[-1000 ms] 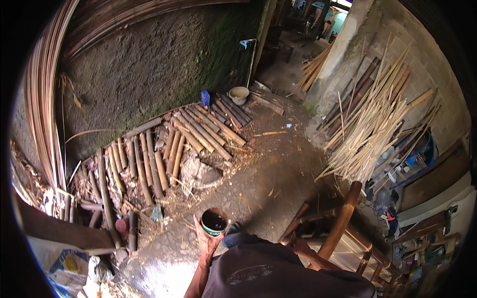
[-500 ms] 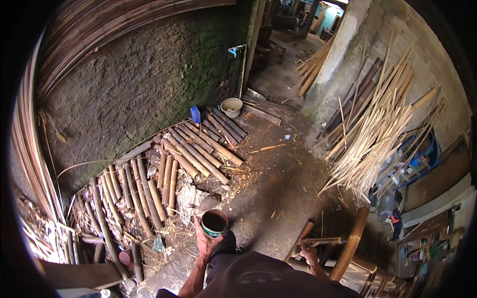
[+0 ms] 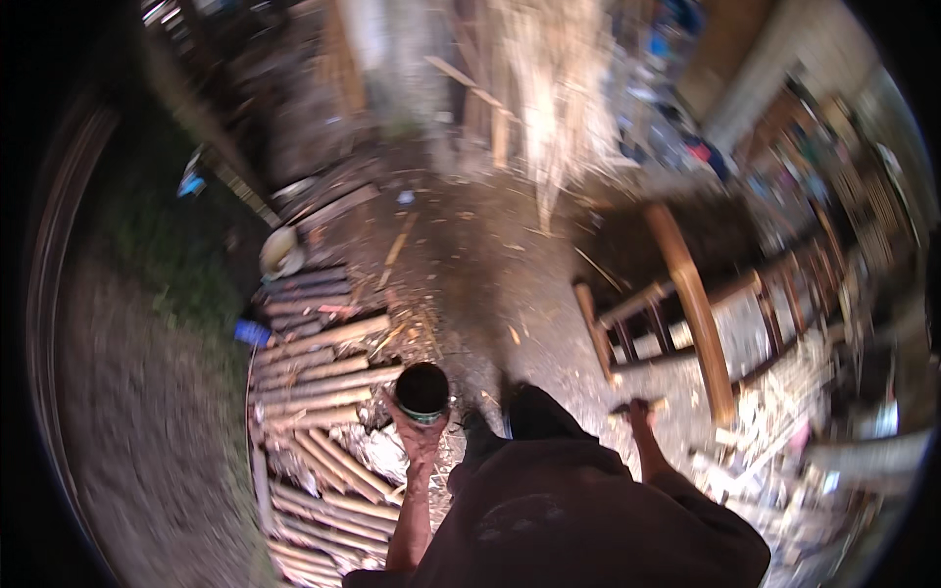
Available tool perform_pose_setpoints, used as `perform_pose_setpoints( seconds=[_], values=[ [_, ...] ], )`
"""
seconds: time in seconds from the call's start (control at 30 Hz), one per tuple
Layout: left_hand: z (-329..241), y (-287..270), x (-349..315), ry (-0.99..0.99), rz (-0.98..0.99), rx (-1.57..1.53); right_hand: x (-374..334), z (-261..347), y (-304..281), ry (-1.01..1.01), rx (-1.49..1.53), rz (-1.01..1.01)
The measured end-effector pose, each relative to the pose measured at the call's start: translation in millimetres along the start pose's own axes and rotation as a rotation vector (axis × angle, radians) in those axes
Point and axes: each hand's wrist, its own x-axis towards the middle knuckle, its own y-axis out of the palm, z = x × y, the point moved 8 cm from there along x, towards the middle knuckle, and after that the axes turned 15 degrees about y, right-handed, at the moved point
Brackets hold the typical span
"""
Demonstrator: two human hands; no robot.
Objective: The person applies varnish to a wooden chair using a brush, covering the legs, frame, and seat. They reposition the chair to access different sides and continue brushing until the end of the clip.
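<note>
My left hand (image 3: 418,441) is wrapped round a small round can (image 3: 423,390) with a dark inside and a green-and-white band. It is held upright in front of my body, above the floor. My right hand (image 3: 642,413) is closed on a short stick-like tool (image 3: 658,404), pale at one end and dark at the other; blur hides its exact kind. That hand hangs low, just to the left of a brown bamboo frame (image 3: 691,304) with a thick pole and several rungs, and appears apart from it.
Cut bamboo lengths (image 3: 328,382) lie in rows along the left wall. A pale bucket (image 3: 281,253) and a blue box (image 3: 252,333) are beside them. Bamboo strips (image 3: 559,88) lean at the back. More pale strips (image 3: 769,392) lie at the right, near mixed clutter.
The view has swung to the right, so the wall and bamboo rows now lie at the left. My right hand has come away from the bamboo frame. The can stays in my left hand.
</note>
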Motion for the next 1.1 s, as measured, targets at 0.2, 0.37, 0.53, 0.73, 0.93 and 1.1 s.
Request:
perform_pose_setpoints(
  seconds=[0.2,0.37,0.53,0.73,0.93,1.1],
  values=[
    [-8,81,60,-0.026,0.226,0.081,-68,156,-19,-0.610,0.214,-0.509],
    [-61,136,100,0.035,0.339,-0.163,-46,333,-27,-0.813,0.349,-0.517],
    [-80,203,129,0.119,0.503,-0.137,17,411,-58,-0.766,0.560,-0.641],
    [-106,279,154,0.296,0.705,-0.181,-22,288,-121,-0.698,0.624,-0.667],
    [-145,353,167,0.442,0.906,-0.273,-88,50,-219,-0.440,0.929,-1.064],
    [-178,403,153,0.418,1.050,-0.377,-73,-4,-188,-0.292,1.025,-1.430]
  ],
)
